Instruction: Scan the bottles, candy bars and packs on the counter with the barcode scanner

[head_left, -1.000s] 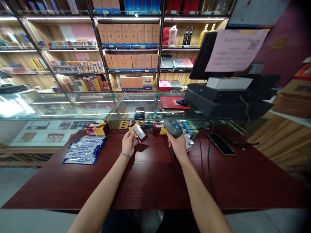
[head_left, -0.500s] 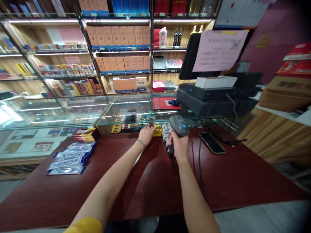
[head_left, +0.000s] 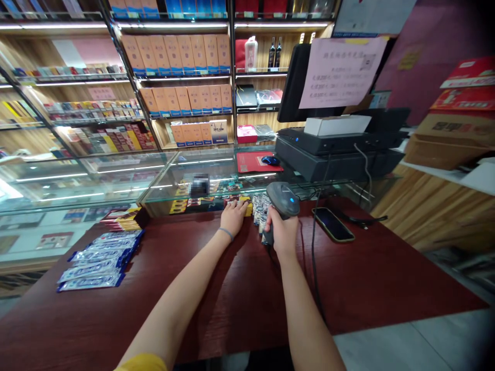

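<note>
Scanner (head_left: 284,200) dark grey, blue-lit — packs (head_left: 248,211) yellow — tabletop (head_left: 166,252) reddish-brown.

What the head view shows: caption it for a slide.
Right hand gripping a scanner, left hand at the yellow packs, over a table.

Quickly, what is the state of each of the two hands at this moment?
Left hand: fingers at the yellow packets; whether it grips any cannot be told.
Right hand: closed, holding the handheld scanner.

Bright strips (head_left: 174,25) light the shelves (head_left: 266,119); glare streaks the glass case (head_left: 216,170); soft shadows cross the bench (head_left: 367,278); outer edges bend; the paper sheet's (head_left: 342,72) print seems blurred.
</note>
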A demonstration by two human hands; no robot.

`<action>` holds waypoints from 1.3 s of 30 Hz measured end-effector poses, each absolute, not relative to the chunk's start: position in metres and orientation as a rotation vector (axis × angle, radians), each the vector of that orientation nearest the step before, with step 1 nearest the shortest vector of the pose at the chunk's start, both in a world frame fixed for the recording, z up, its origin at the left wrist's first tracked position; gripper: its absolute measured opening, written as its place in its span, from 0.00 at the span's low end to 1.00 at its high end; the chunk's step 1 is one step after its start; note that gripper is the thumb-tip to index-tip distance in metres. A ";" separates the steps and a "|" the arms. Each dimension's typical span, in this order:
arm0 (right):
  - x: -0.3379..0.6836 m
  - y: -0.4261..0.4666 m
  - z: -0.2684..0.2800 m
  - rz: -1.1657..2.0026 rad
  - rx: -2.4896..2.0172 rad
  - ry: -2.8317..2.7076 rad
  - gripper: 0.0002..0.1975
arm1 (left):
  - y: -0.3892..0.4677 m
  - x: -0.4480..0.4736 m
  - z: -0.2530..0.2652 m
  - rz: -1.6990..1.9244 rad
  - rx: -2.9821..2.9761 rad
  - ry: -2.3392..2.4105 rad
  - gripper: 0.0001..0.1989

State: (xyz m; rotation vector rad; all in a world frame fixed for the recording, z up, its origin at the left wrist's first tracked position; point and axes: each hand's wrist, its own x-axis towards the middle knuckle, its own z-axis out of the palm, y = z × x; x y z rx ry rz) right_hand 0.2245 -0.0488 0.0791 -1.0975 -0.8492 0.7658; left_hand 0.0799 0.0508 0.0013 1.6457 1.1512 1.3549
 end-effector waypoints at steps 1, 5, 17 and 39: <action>0.224 -0.048 0.078 0.762 -1.093 -0.853 0.17 | 0.050 0.080 0.000 1.278 1.811 1.234 0.19; 0.223 -0.046 0.074 0.783 -1.069 -0.845 0.17 | 0.049 0.081 -0.005 0.840 2.480 1.547 0.25; 0.207 -0.046 0.066 0.741 -1.058 -1.031 0.21 | 0.025 0.007 0.008 0.995 2.645 1.595 0.30; 0.119 -0.045 0.025 0.648 -1.168 -1.540 0.12 | -0.037 -0.256 0.009 0.858 2.300 2.368 0.28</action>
